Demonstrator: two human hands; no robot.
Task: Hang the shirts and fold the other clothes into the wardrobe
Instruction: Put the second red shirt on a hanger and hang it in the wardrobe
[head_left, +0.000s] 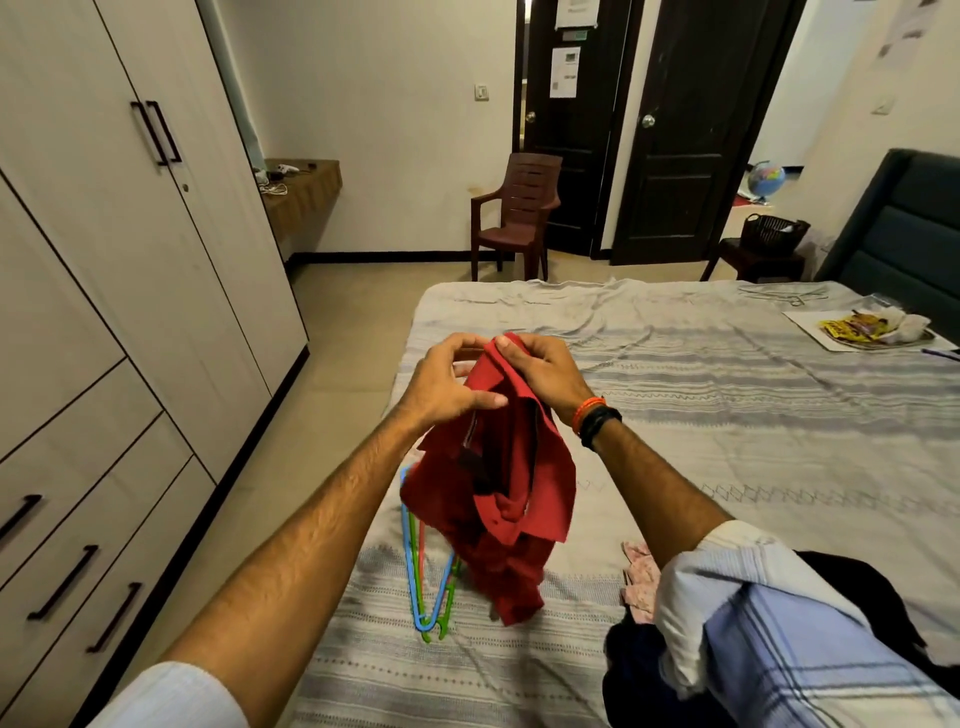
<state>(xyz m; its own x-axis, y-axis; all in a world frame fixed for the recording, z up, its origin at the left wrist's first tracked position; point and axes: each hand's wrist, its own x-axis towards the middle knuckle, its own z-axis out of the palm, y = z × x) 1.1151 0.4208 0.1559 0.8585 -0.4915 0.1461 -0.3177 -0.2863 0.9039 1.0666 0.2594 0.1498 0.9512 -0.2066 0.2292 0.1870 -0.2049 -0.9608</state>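
A red collared shirt hangs in the air over the bed's near left corner. My right hand pinches its top edge between thumb and fingers. My left hand is right beside it, fingers curved at the same top edge and thumb stretched across the cloth. Under the shirt lie blue and green plastic hangers on the bedsheet, partly hidden by the cloth. The wardrobe stands at the left with its doors closed.
A pile of dark and pink clothes sits on the bed at my lower right. A tray with packets is near the headboard. A brown chair stands by the dark doors. Floor runs between bed and wardrobe.
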